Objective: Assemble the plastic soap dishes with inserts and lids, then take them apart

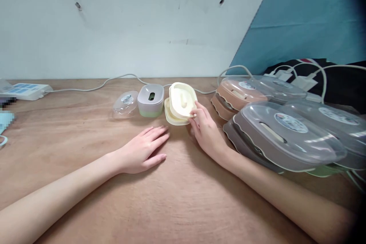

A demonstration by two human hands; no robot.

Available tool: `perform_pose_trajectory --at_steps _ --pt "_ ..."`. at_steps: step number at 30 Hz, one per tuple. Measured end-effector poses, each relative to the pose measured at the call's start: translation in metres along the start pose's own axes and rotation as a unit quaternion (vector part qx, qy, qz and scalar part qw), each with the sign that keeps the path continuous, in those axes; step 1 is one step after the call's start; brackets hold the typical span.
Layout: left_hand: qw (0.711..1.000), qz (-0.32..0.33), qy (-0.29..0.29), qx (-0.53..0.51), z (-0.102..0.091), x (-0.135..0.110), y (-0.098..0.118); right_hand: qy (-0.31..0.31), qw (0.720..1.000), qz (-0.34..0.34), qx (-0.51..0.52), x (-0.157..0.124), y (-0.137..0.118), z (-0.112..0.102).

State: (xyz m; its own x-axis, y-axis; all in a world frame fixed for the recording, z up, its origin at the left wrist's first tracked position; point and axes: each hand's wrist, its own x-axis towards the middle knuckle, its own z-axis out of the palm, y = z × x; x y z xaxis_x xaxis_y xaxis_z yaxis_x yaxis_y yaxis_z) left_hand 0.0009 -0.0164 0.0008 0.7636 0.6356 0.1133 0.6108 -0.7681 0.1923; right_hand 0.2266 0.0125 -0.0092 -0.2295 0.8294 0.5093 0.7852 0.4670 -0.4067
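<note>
– What is the right hand (207, 131) doing?
– Its fingers are drawn narrow on the lower right edge of a cream piece (183, 101). That piece stands tilted, its hollow side facing the person.
– And beneath it?
– A second cream piece (171, 117), lying on the worktop (171, 206). The tilted one covers much of it; I can't tell whether the two touch.
– Where is the left hand (144, 148)?
– Nearer the person and to the left, palm down on the worktop, wide and flat, with the thumb apart from the fingers.
– What sits next to the cream pieces?
– Just to their left, a small box (151, 103), purple above and green below, with a dark slot in its top. Left of that lies a clear lid (126, 103) with a round sticker.
– And to the right?
– Bigger boxes, piled up: an orange box (237, 97) behind, a grey box (286, 137) in front, both under clear covers with stickers.
– Further out?
– A white cable (85, 90) runs along the back from a power strip (27, 90) at the far left. Behind stand a stained pale wall (128, 19) and, on the right, a blue sheet (303, 23).
</note>
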Motion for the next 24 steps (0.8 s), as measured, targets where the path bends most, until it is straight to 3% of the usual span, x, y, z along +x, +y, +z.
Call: perform_pose_trajectory --at_steps 2,5,7,9,11,14,16,21,24 --pt "0.992 -0.043 0.119 -0.016 0.002 -0.001 -0.002 0.009 0.999 -0.025 0.019 -0.009 -0.005 -0.010" --pt "0.934 -0.097 0.339 -0.052 0.004 -0.001 -0.007 -0.034 0.992 -0.114 0.046 -0.028 -0.011 -0.025" --pt "0.912 -0.097 0.391 -0.084 0.003 0.000 -0.010 -0.097 0.979 -0.167 0.058 -0.039 -0.013 -0.032" --pt "0.924 -0.076 0.358 -0.110 0.002 0.001 -0.010 -0.156 0.968 -0.188 0.061 -0.046 -0.013 -0.036" --pt "0.951 -0.042 0.284 -0.117 0.001 0.003 -0.009 -0.188 0.963 -0.188 0.053 -0.048 -0.012 -0.036" --pt "0.984 0.020 0.154 -0.088 0.000 0.006 -0.006 -0.179 0.966 -0.183 0.025 -0.046 -0.010 -0.032" --pt "0.992 0.043 0.103 -0.066 -0.001 0.007 -0.004 -0.165 0.971 -0.172 0.002 -0.045 -0.009 -0.029" --pt "0.995 0.010 0.090 -0.043 -0.003 0.007 -0.004 -0.153 0.983 -0.096 -0.045 -0.048 -0.005 -0.026" --pt "0.996 0.025 0.081 -0.037 -0.004 0.006 -0.005 -0.154 0.983 -0.077 -0.060 -0.048 -0.003 -0.025"
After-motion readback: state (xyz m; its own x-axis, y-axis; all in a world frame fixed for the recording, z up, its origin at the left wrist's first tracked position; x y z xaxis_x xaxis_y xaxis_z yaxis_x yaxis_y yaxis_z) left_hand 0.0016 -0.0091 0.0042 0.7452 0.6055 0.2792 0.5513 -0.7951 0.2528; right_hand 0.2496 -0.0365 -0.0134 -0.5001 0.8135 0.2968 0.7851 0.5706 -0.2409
